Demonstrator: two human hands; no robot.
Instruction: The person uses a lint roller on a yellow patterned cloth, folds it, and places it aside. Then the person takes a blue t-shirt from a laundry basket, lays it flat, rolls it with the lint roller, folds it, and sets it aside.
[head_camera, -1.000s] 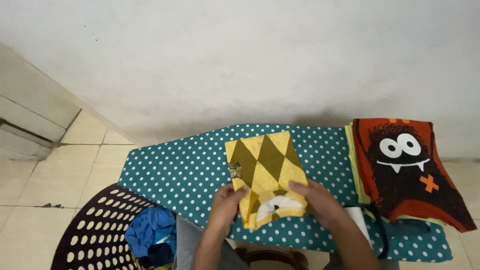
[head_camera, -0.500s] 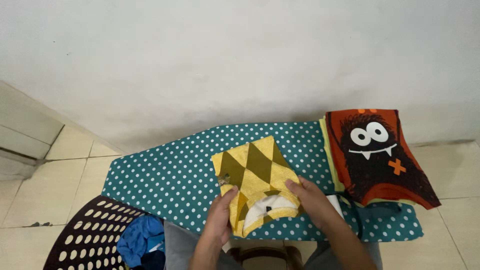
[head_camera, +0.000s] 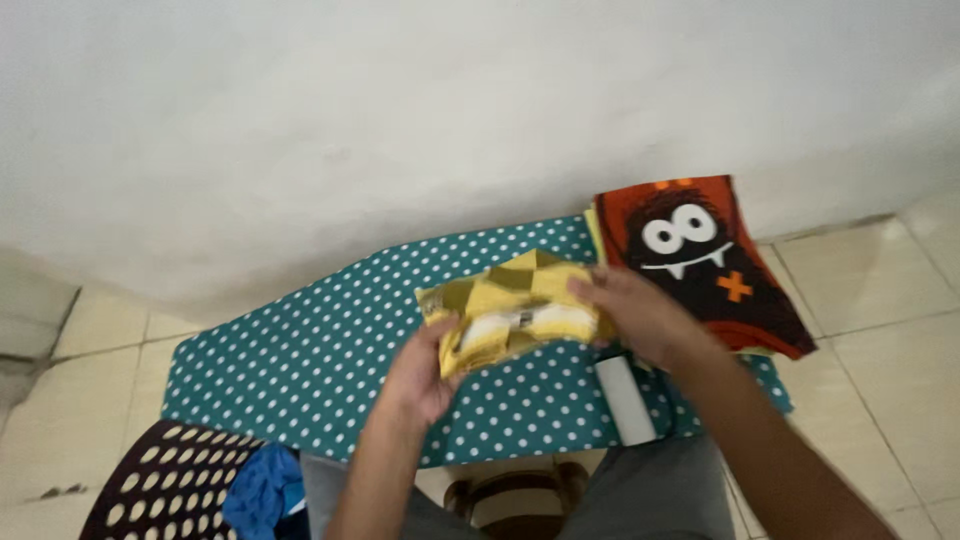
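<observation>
Left hand: my left hand (head_camera: 420, 375) grips the near-left edge of the yellow shirt (head_camera: 510, 312), fingers closed on the cloth.
Right hand: my right hand (head_camera: 640, 315) pinches its right edge at 3 o'clock — also closed on it.
Yellow shirt: folded to a small bundle, lifted just above the board (head_camera: 300, 360), mid-board.
Done: folding looks finished; a folded monster shirt (head_camera: 700, 260) lies at 2 o'clock on the board's end.
Left: I judge the bundle is not yet set down — blue clothes (head_camera: 262, 495) wait in the basket (head_camera: 150, 480) at 8 o'clock.
</observation>
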